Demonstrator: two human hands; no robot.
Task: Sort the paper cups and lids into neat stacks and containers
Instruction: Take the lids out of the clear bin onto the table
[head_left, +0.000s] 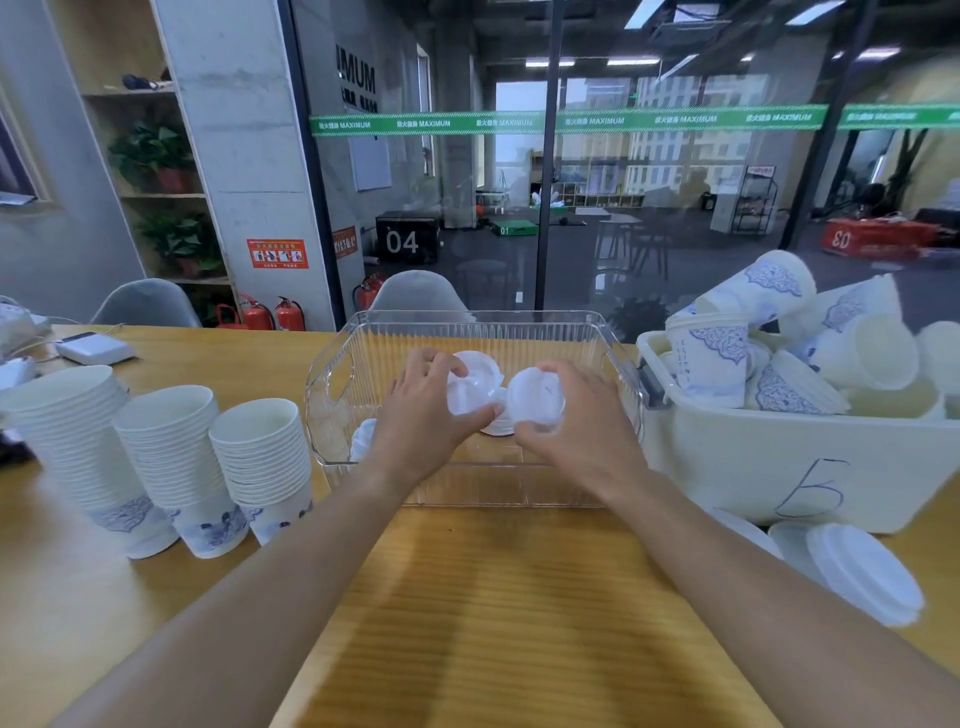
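Over the clear plastic container (587, 332) in the middle of the table, my left hand (421, 415) grips a white lid (470, 384) between thumb and fingers. My right hand (582, 421) holds a second white lid (535, 395) right beside it, and the two lids almost touch. Under them a further lid (500, 423) lies on the container's floor, and another lid (363, 436) leans at its left wall. Three tall stacks of paper cups (166, 457) stand at the left. A white bin (779, 462) at the right is heaped with loose blue-patterned cups (711, 358).
A cup with a lid (862, 577) lies on its side at the right, in front of the white bin. A white device with cables (93, 349) sits at the far left. Grey chairs stand behind the wooden table, then a glass wall.
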